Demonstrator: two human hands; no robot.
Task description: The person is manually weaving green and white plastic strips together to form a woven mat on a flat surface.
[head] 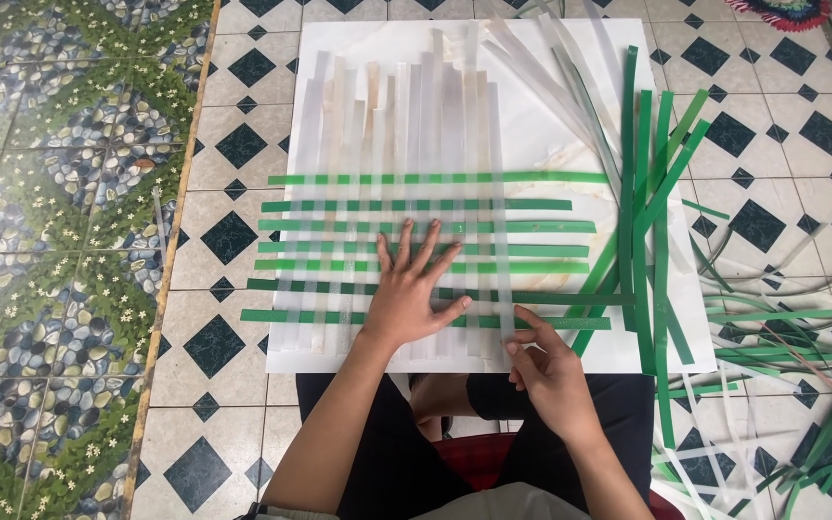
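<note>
Nearest to the camera, the person sits w/ dark trousers at the low edge of a white board on the tiled floor.

The right hand is at the bottom right of the weave; thumb and fingers pinch the end of the lowest green strip, just at the last white strips. The left hand lies flat and open, fingers spread, pressing on the woven mat in the middle; it grips nothing.

Judging progress: approx. seven green strips already cross the vertical white strips, over and under, so the lower part looks woven. The lowest row seems to be the one in work now. The upper part of the white strips is not woven yet, so I think much is left, maybe half.

Farther right, loose green strips lie fanned on the board edge, and more cut pieces are on the floor.
</note>
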